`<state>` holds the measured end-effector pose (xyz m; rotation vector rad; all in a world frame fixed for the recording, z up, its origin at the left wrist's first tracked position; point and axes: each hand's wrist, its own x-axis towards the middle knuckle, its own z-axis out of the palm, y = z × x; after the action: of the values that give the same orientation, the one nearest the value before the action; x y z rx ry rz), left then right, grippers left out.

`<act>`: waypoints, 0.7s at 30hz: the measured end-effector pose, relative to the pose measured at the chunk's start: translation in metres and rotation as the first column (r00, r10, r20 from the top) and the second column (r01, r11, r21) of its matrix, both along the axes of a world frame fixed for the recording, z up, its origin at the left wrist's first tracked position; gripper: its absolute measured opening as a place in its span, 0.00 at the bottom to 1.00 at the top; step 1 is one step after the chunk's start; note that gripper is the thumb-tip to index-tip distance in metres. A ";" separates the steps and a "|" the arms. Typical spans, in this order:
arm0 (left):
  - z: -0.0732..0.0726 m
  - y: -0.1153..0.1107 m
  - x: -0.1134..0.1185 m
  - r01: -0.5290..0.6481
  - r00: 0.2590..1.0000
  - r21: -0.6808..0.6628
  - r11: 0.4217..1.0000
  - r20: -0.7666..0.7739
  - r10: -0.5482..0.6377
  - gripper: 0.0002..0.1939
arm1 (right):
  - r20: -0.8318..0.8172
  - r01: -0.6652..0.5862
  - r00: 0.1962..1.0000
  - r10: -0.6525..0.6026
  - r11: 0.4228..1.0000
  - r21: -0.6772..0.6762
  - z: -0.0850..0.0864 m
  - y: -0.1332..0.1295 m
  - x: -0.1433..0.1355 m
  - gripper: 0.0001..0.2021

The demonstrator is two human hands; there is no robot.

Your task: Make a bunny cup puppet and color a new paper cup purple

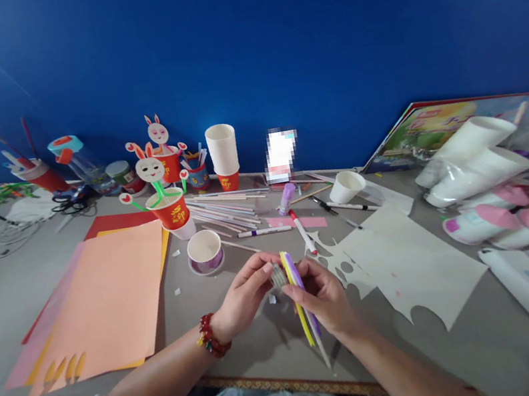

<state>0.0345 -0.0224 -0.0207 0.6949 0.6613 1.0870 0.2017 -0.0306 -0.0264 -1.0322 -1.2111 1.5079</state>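
My left hand [241, 302] is closed on a small greyish roll of tape [278, 277], thumb and fingers pinching its side. Close against it, my right hand [329, 295] grips a small bundle of thin sticks. In that bundle are a yellow stick [307, 326], a purple stick [293, 271] and a pale stick [323, 352], their lower ends pointing toward the table's front edge. The fingertips of both hands nearly meet, and part of the bundle is hidden behind my right fingers. A white-and-purple paper cup [205, 252] stands beyond my left hand.
Coloured paper sheets [108, 292] lie at left. Behind stand a red cup with a rabbit figure [169, 212] and stacked white cups [222, 147]. Pale paper sticks [226, 212], a red marker [303, 232] and cut white paper [407, 262] lie about. Bagged cups [478, 172] are at right.
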 end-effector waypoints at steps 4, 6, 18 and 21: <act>0.004 0.002 -0.002 0.005 1.000 -0.017 1.000 0.018 -0.005 0.08 | 0.020 0.005 1.000 -0.005 1.000 -0.010 -0.004 0.000 -0.001 0.20; 0.004 0.002 -0.003 0.013 1.000 -0.012 1.000 0.027 -0.013 0.09 | 0.014 -0.002 1.000 0.003 1.000 -0.014 -0.005 0.000 -0.001 0.20; -0.001 -0.002 -0.005 0.012 0.997 0.226 0.974 -0.080 0.006 0.09 | 0.000 -0.004 1.000 0.004 0.999 0.035 0.000 -0.001 -0.002 0.19; -0.002 -0.002 -0.005 0.015 0.995 0.260 0.965 -0.097 0.011 0.10 | -0.005 -0.008 1.000 0.008 0.999 0.039 0.000 -0.001 -0.002 0.19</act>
<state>0.0298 -0.0246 -0.0229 0.9809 0.6062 1.1557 0.1996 -0.0320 -0.0262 -0.9984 -1.2378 1.4860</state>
